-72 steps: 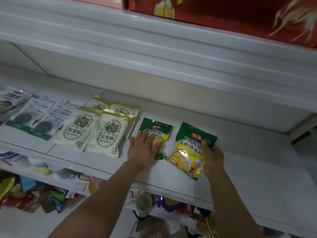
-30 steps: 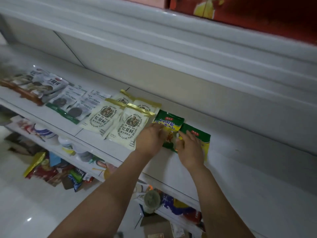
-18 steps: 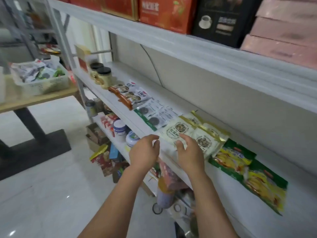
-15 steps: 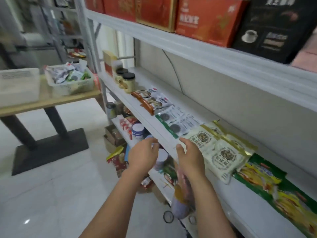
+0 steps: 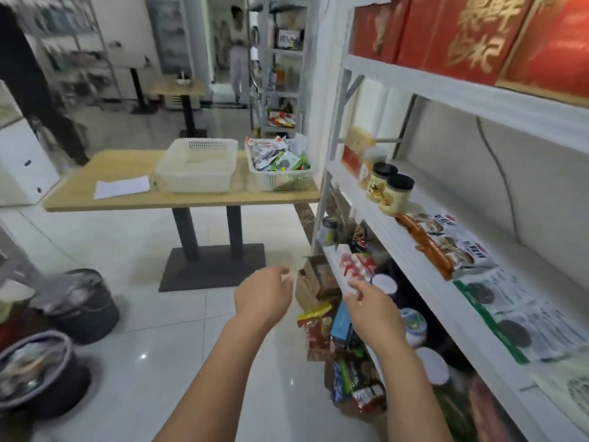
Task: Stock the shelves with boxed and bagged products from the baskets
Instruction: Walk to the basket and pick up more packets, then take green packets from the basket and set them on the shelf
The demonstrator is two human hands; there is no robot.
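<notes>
Left hand (image 5: 263,301) and right hand (image 5: 373,309) hang loosely curled, both empty. 1 clear basket (image 5: 194,183) looks emptied; white basket (image 5: 280,183) holds packets awaiting the part-stocked shelf (image 5: 446,199).

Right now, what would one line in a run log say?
hands: left hand empty, right hand empty | white basket: holds packets, on table

White floor tiles (image 5: 143,314) are shining glossy, throwing back the lights. The table top (image 5: 76,189) is showing pale matt wood over a dark matt base (image 5: 213,266). A cloudy plastic basket (image 5: 197,167) and a white plastic basket (image 5: 280,181), both perforated, are sitting beside a paper sheet (image 5: 121,186). The packets (image 5: 510,314) are glinting like plastic film, and the red boxes (image 5: 462,36) are gleaming with gold lettering.
</notes>
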